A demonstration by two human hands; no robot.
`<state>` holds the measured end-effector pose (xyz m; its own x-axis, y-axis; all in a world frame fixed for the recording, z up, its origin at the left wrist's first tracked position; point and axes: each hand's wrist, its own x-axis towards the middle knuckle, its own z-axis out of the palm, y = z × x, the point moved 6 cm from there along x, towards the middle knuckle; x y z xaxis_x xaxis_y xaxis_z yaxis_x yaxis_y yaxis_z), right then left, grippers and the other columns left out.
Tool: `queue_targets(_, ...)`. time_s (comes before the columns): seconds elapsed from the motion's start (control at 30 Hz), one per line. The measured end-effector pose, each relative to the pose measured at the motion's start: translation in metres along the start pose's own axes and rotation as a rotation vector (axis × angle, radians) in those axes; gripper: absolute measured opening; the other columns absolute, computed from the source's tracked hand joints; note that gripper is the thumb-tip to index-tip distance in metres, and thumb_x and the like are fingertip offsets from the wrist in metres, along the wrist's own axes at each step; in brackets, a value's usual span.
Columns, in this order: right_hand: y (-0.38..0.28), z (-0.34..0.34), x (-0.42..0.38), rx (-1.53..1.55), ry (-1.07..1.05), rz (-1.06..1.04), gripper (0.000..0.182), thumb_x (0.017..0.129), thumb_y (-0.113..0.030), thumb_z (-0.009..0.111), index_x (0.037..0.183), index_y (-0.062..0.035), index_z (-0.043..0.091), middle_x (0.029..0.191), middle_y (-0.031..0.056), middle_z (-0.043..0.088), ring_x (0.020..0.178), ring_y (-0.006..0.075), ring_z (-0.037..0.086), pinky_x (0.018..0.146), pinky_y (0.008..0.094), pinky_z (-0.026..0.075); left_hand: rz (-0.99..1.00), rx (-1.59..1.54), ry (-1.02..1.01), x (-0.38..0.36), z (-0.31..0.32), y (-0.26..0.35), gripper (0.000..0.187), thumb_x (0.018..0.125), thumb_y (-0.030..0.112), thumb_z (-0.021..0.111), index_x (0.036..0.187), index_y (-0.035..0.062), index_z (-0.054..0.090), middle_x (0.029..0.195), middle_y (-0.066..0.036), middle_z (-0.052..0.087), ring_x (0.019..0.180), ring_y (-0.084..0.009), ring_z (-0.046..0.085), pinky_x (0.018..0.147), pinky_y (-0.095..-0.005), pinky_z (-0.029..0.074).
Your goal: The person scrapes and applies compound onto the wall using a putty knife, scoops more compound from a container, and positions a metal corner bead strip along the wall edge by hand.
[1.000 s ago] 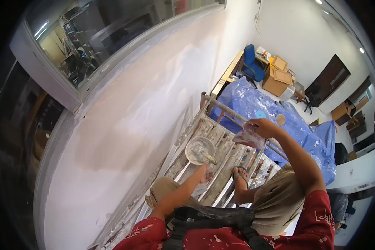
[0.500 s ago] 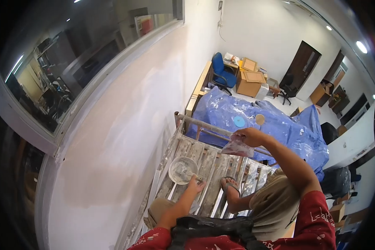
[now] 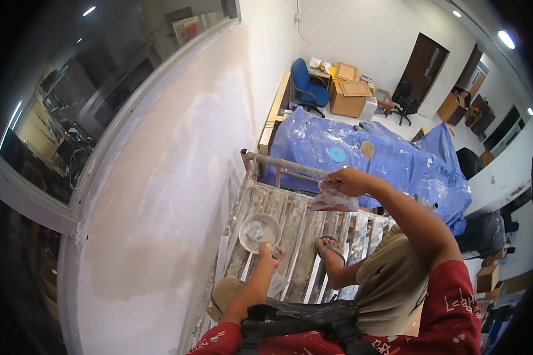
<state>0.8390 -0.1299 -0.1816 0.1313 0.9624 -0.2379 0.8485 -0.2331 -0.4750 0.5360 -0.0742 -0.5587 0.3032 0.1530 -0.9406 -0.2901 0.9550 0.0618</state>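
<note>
My left hand (image 3: 269, 254) is closed around the handle of a putty knife, whose blade reaches into a round white bucket (image 3: 247, 239) with pale paste inside. The bucket stands on the worn wooden slats (image 3: 299, 242) beside the wall. Farther right, my right hand (image 3: 352, 181) grips the top edge of a flat, paste-smeared scraper (image 3: 335, 199), held above the slats near the metal rail (image 3: 287, 166). The scraper hangs with its wide edge downward.
Along the left runs a patchy plastered wall (image 3: 177, 177) below a window frame (image 3: 154, 89). Blue plastic sheeting (image 3: 397, 171) lies beyond the rail. A blue chair (image 3: 305, 83) and cardboard boxes (image 3: 347, 100) stand farther back. My sandalled foot (image 3: 331, 253) rests on the slats.
The view has shifted slightly. My left hand has tilted the putty knife a little, its blade still in the bucket. My right hand still holds the scraper, now seen more level.
</note>
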Motion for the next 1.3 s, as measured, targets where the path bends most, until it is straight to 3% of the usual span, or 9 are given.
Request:
queue_targets(0.2,-0.018,0.003,-0.004,0.034,-0.051,0.005,0.045,0.097,-0.044,0.054,0.114,-0.0053,0.068,0.104,0.0242,0.068,0.098,0.0419,0.063,0.086,0.0454,0.048,0.074,0.110,0.011,-0.009,-0.009,0.009,0.041,0.096,0.037,0.037,0.118,0.0080,0.055,0.099,-0.014,0.061,0.086,-0.0314,0.062,0.075,-0.0505,0.055)
queue_targets(0.53,0.001,0.008,-0.003,-0.073,-0.093,0.082,0.037,0.097,-0.033,0.053,0.118,-0.0068,0.067,0.111,0.0226,0.068,0.104,0.0395,0.064,0.089,0.0439,0.049,0.075,0.112,0.048,-0.001,-0.012,0.007,0.034,0.094,0.021,0.038,0.117,0.0020,0.055,0.106,-0.021,0.061,0.084,-0.0369,0.065,0.067,-0.0489,0.059)
queue_targets(0.63,0.002,0.012,-0.002,-0.059,-0.085,0.035,0.035,0.097,-0.032,0.054,0.119,-0.0077,0.066,0.110,0.0221,0.068,0.104,0.0396,0.063,0.089,0.0442,0.049,0.126,0.066,0.080,-0.012,-0.009,0.008,0.034,0.092,0.016,0.042,0.120,0.0018,0.054,0.113,-0.022,0.060,0.089,-0.0397,0.065,0.069,-0.0518,0.060)
queue_targets(0.73,-0.007,0.012,-0.003,-0.112,-0.122,0.075,0.034,0.096,-0.030,0.054,0.117,-0.0069,0.067,0.107,0.0222,0.068,0.103,0.0397,0.063,0.088,0.0444,0.048,0.149,0.035,0.092,-0.002,-0.014,0.010,0.039,0.094,0.015,0.042,0.131,0.0076,0.049,0.125,-0.021,0.054,0.098,-0.0393,0.063,0.076,-0.0556,0.058)
queue_targets(1.03,-0.012,0.010,0.003,-0.078,-0.077,0.023,0.037,0.096,-0.034,0.056,0.118,-0.0058,0.067,0.111,0.0234,0.068,0.104,0.0407,0.063,0.090,0.0438,0.048,0.160,0.114,0.055,-0.009,-0.012,0.012,0.060,0.090,0.033,0.070,0.139,0.0160,0.040,0.140,-0.016,0.042,0.123,-0.0392,0.047,0.084,-0.0578,0.055)
queue_targets(1.17,-0.017,0.010,0.002,-0.060,-0.078,0.002,0.036,0.095,-0.032,0.056,0.117,-0.0059,0.068,0.109,0.0236,0.068,0.102,0.0410,0.064,0.089,0.0434,0.049,0.189,0.116,-0.005,0.008,-0.017,0.013,0.065,0.080,0.021,0.080,0.132,0.0098,0.044,0.128,-0.018,0.050,0.096,-0.0366,0.063,0.067,-0.0513,0.062)
queue_targets(1.3,-0.020,0.009,0.001,-0.080,-0.075,-0.016,0.036,0.096,-0.034,0.055,0.115,-0.0055,0.068,0.108,0.0236,0.068,0.100,0.0418,0.064,0.088,0.0437,0.049,0.207,0.120,0.038,0.005,-0.018,0.014,0.065,0.079,0.020,0.081,0.132,0.0079,0.045,0.123,-0.017,0.053,0.087,-0.0335,0.064,0.063,-0.0445,0.063)
